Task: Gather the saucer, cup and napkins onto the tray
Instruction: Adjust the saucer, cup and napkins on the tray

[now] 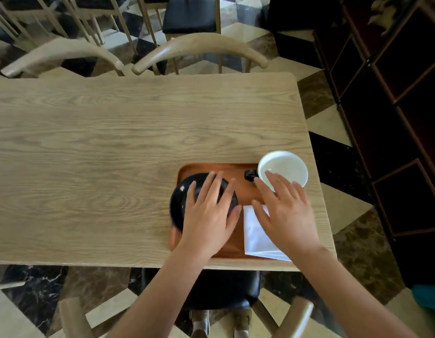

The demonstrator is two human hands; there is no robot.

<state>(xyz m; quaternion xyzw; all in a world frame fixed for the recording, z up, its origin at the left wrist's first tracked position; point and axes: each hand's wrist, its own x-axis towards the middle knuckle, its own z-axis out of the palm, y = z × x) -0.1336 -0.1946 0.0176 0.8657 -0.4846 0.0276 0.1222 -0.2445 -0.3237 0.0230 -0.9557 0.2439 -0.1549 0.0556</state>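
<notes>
Nearest, the white napkins [256, 234] lie at the wooden tray's [238, 174] 5 o'clock corner, partly under the right hand [284, 211], fingers spread flat, gripping nothing. The left hand [209, 215], likewise spread, covers the black saucer [181, 203] at 9 o'clock, probably steadying it. Farthest, the cup [284, 167] sits at 1 o'clock, just beyond the right fingertips [268, 173].

Left hand [209, 215] covers much of the saucer [181, 203]; right hand [284, 213] hides part of the napkins [255, 235] and the cup [284, 167] rim's near edge.
</notes>
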